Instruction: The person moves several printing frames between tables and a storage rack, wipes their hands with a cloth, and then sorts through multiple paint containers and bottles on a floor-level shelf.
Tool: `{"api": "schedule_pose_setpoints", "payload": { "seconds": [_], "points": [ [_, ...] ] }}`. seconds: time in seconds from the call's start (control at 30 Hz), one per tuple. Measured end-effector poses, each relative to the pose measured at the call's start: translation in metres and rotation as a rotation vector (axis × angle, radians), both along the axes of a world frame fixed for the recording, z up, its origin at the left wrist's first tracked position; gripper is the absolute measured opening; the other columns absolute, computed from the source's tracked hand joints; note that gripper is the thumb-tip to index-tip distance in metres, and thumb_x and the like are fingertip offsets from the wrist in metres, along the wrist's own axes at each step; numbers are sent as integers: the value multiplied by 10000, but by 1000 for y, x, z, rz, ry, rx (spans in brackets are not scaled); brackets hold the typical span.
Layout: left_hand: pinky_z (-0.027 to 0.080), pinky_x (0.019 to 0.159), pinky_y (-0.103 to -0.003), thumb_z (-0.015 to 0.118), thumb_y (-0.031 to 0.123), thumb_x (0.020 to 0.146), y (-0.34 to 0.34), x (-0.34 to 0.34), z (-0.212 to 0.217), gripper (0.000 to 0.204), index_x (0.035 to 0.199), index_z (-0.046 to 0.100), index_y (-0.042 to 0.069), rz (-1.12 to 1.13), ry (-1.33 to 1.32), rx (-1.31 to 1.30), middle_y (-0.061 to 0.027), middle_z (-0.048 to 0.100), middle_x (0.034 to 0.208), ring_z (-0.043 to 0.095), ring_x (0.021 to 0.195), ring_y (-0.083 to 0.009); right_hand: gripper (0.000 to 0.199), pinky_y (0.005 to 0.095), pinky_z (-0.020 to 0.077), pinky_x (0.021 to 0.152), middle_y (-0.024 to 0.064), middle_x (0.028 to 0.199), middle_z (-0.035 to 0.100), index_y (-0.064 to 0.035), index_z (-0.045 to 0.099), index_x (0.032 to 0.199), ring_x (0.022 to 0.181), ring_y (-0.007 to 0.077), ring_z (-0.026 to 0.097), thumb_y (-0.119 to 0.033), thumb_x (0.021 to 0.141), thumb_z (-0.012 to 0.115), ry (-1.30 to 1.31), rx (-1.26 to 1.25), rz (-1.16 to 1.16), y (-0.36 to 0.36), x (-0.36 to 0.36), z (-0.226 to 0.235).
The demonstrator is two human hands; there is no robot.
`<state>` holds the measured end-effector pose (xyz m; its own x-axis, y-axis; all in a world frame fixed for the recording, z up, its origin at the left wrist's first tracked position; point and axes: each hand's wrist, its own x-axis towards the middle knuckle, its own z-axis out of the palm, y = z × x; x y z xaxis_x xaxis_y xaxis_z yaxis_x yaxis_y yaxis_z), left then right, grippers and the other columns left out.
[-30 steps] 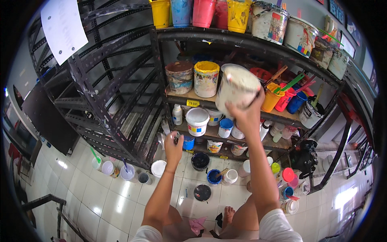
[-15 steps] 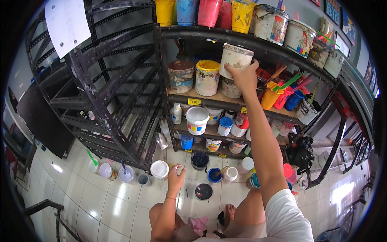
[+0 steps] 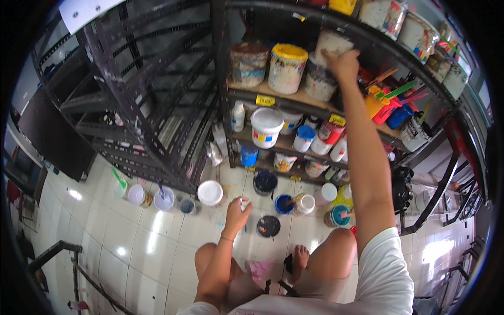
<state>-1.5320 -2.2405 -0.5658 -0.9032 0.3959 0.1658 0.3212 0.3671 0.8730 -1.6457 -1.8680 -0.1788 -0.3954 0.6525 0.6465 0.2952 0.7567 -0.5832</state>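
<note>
Two hands well apart: right hand [image 3: 344, 63] gripping white bucket [image 3: 331, 43] overhead, left hand [image 3: 237, 212] empty, low.

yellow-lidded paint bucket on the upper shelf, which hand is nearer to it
Right. The right hand is up at that shelf on a white tub, just beside the yellow-lidded paint bucket. The left hand is low over the floor, far below.

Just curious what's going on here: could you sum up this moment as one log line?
right hand: on white paint bucket, upper shelf | left hand: low over floor tiles, holding nothing visible | dark lid: on floor nearby
</note>
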Motion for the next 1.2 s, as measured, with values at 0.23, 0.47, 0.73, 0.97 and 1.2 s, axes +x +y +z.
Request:
{"api": "schedule_pose_setpoints", "payload": {
  "seconds": [0.23,0.47,0.73,0.97,1.2],
  "points": [
    [476,785,-355,653,276,856,-29,-12,-7,322,1013,613,-3,17,-66,-83,-137,646,991,598,884,-257,976,389,447,948,387,1158,535,201,327,1210,1121,403,566,-467,683,805,-81,15,113,-33,53,-9],
    [480,756,-323,649,283,864,-48,-39,-3,339,1027,599,-10,-29,-129,-95,-118,645,998,591,878,-214,832,404,389,1027,283,1310,486,38,258,1411,1225,297,490,-212,791,754,-167,-268,745,-107,173,-109],
    [484,750,-315,638,301,868,31,-57,-21,341,1001,614,-12,-123,-388,120,-128,667,958,623,866,-179,700,382,442,972,250,1234,559,21,398,1361,1135,296,561,-264,811,722,-607,-614,542,-68,260,-215],
    [455,758,-255,623,246,889,55,-53,-73,251,1001,613,21,-139,-397,2,-33,631,886,566,799,-102,702,394,422,997,232,1267,546,-4,396,1376,1192,301,527,-291,821,717,-844,-656,535,-52,284,-232],
    [492,770,-287,647,281,864,62,-67,-81,320,1010,627,-4,-71,-431,112,-96,673,930,624,818,-164,676,378,405,1012,190,1313,517,-6,383,1388,1211,278,508,-261,846,698,-945,-705,596,-56,281,-247]
  ]
}}
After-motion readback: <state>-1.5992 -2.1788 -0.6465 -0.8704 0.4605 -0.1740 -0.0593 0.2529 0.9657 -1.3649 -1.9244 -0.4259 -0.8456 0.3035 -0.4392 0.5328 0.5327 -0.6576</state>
